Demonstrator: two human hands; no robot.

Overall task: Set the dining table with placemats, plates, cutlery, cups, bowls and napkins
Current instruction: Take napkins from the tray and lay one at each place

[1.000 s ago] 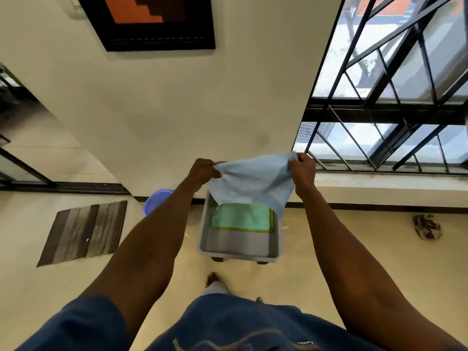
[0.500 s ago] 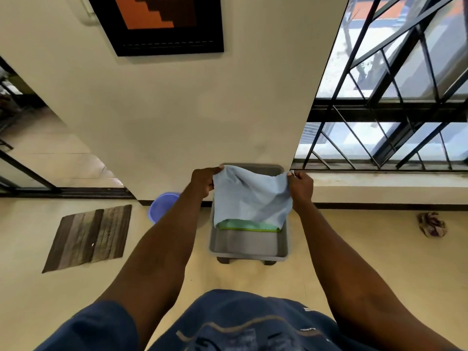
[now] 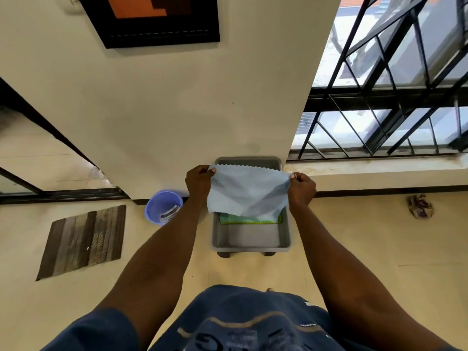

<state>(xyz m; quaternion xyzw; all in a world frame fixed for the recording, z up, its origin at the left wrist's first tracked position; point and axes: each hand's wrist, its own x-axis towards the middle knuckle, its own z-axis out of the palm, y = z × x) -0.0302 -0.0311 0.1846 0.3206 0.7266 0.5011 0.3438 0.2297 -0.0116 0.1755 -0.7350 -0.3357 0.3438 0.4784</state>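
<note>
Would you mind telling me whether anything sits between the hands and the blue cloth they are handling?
Nothing does. The left hand and right hand each already pinch a top corner of the light blue cloth, which hangs spread between them above the grey tub. The dining table is not in view.

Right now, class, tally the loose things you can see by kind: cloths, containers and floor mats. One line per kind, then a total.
Cloths: 2, the blue cloth held up and the green cloth in the tub.
Containers: 2, the grey tub and the purple bucket.
Floor mats: 1, the striped mat.
Total: 5
</note>
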